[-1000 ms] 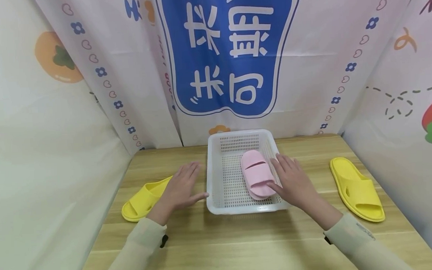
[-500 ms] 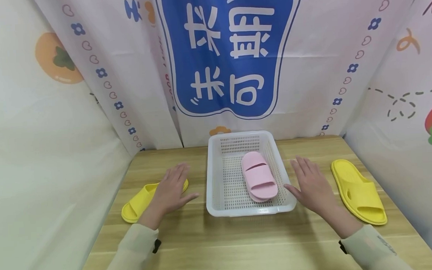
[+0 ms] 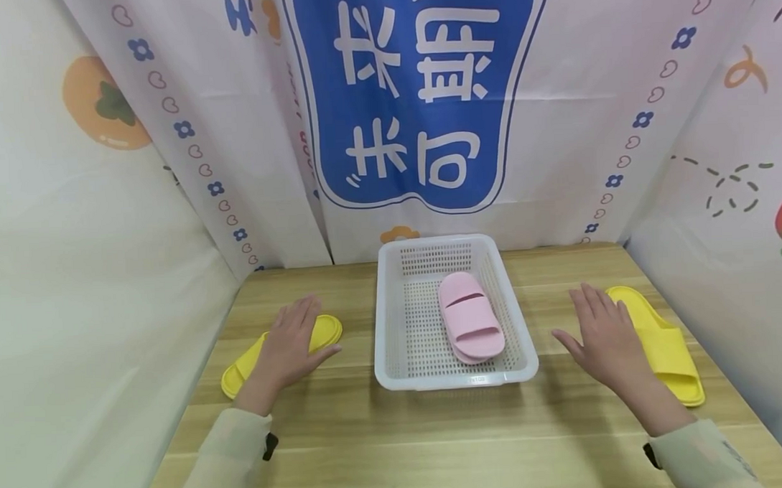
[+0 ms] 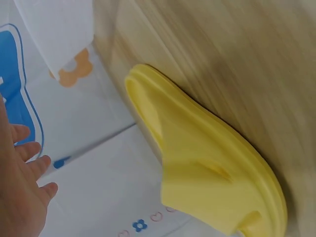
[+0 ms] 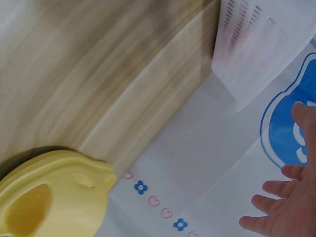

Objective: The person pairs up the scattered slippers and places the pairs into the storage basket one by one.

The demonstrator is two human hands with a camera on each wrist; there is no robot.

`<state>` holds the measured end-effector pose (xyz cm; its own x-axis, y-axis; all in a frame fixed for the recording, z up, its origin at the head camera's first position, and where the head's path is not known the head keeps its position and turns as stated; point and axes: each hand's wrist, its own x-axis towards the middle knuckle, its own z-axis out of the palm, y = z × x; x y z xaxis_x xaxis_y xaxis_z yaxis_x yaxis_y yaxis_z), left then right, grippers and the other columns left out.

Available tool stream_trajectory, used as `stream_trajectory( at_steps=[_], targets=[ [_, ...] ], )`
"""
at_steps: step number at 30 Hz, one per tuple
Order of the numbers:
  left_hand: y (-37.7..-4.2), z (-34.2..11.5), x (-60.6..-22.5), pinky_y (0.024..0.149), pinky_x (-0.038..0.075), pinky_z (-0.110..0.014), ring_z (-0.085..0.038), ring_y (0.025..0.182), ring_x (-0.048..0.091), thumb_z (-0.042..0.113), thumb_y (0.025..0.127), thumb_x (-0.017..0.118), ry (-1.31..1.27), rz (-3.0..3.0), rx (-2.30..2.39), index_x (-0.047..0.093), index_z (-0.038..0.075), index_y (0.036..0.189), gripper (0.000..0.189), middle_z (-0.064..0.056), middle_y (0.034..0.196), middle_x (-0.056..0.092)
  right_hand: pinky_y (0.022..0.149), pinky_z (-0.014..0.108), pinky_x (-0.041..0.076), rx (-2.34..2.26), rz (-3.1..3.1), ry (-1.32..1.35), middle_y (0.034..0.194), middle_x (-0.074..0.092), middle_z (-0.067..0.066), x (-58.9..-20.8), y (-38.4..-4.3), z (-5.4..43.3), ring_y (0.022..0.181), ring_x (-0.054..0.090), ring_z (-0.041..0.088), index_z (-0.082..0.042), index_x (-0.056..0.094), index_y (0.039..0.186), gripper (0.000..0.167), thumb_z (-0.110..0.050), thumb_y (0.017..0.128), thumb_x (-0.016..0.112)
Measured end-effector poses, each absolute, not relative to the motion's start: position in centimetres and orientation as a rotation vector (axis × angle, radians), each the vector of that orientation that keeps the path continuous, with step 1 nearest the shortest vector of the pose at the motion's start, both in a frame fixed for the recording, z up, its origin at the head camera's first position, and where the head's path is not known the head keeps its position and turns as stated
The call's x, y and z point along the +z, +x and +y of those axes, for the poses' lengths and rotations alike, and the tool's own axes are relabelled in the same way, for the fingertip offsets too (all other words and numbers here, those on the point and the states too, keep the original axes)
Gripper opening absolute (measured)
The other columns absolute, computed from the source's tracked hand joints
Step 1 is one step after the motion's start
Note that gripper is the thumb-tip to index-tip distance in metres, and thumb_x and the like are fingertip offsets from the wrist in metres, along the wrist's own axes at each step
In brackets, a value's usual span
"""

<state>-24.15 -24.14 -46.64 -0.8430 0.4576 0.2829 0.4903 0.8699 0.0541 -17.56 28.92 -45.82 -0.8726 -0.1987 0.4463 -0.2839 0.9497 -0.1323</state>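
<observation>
In the head view a white plastic basket sits at the back middle of the table. Inside it, toward its right side, lie pink slippers, one stacked on another. My left hand hovers with fingers extended above a yellow slipper on the left, covering its middle; that slipper fills much of the left wrist view. My right hand, fingers straight and thumb out, is beside another yellow slipper at the right and partly hides it. Neither hand holds anything.
The wooden table ends at a printed fabric backdrop. White fabric walls rise at both sides. Table surface shows between the basket and each yellow slipper.
Both hands have moved outward from the basket, the left hand to the left and the right hand farther to the right. The basket and slippers have stayed in place.
</observation>
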Motion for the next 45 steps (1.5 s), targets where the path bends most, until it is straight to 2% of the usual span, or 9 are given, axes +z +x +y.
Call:
stream_trajectory(
  at_steps=[6,13,20,29,34,37,45],
  targets=[
    [-24.3,-25.7,-47.3,0.112,0.02,-0.057,-0.037,0.139,0.028,0.064,0.086,0.057,-0.678,-2.76,-0.191,0.034,-0.002,0.146,0.093,-0.021,0.149,0.034,0.097,0.074,0.024,0.276,-2.679,0.249,0.134,0.038,0.038,-46.4,-17.2,31.2,0.123,0.033,0.056,0.013,0.038,0.134,0.076,-0.029,0.083,0.074],
    [-24.5,-27.4,-48.2,0.11,0.023,-0.059,-0.04,0.135,0.032,0.064,0.08,0.065,-0.6,-2.774,-0.241,0.04,-0.002,0.141,0.093,-0.025,0.145,0.039,0.093,0.073,0.026,0.291,-2.694,0.153,0.13,0.036,0.043,-47.0,-17.0,33.5,0.117,0.032,0.061,0.015,0.037,0.131,0.074,-0.029,0.084,0.074],
    [-24.2,-29.0,-48.9,0.106,0.027,-0.06,-0.042,0.132,0.035,0.068,0.077,0.066,-0.537,-2.785,-0.22,0.046,0.0,0.136,0.092,-0.026,0.142,0.041,0.091,0.072,0.027,0.305,-2.706,0.068,0.126,0.036,0.044,-48.5,-16.7,35.9,0.113,0.033,0.061,0.019,0.036,0.131,0.076,-0.031,0.086,0.072],
    [-23.9,-30.8,-50.2,0.104,0.028,-0.062,-0.046,0.129,0.037,0.069,0.075,0.067,-0.486,-2.799,-0.222,0.042,-0.004,0.138,0.1,-0.028,0.139,0.042,0.082,0.073,0.028,0.354,-2.766,-0.056,0.123,0.035,0.042,-50.4,-16.2,37.5,0.108,0.034,0.06,0.02,0.03,0.134,0.086,-0.041,0.086,0.07],
    [-23.6,-31.5,-50.9,0.104,0.028,-0.061,-0.047,0.127,0.037,0.07,0.073,0.068,-0.416,-2.827,-0.26,0.043,-0.006,0.135,0.102,-0.029,0.138,0.042,0.08,0.075,0.029,0.361,-2.785,-0.106,0.125,0.031,0.046,-51.2,-16.2,38.3,0.106,0.033,0.064,0.021,0.026,0.134,0.092,-0.046,0.087,0.068],
    [-23.5,-31.8,-51.2,0.104,0.027,-0.062,-0.049,0.127,0.036,0.071,0.073,0.067,-0.379,-2.858,-0.274,0.04,-0.009,0.135,0.105,-0.031,0.138,0.041,0.079,0.076,0.029,0.366,-2.805,-0.15,0.125,0.029,0.05,-51.4,-16.3,38.8,0.104,0.033,0.066,0.023,0.025,0.133,0.097,-0.051,0.086,0.066],
    [-23.4,-32.2,-51.8,0.105,0.026,-0.062,-0.05,0.128,0.034,0.077,0.072,0.062,-0.293,-2.926,-0.301,0.03,-0.013,0.142,0.118,-0.034,0.142,0.034,0.068,0.073,0.033,0.388,-2.838,-0.29,0.115,0.033,0.048,-52.3,-16.6,39.7,0.093,0.038,0.066,0.023,0.025,0.132,0.108,-0.064,0.081,0.064]
  ],
)
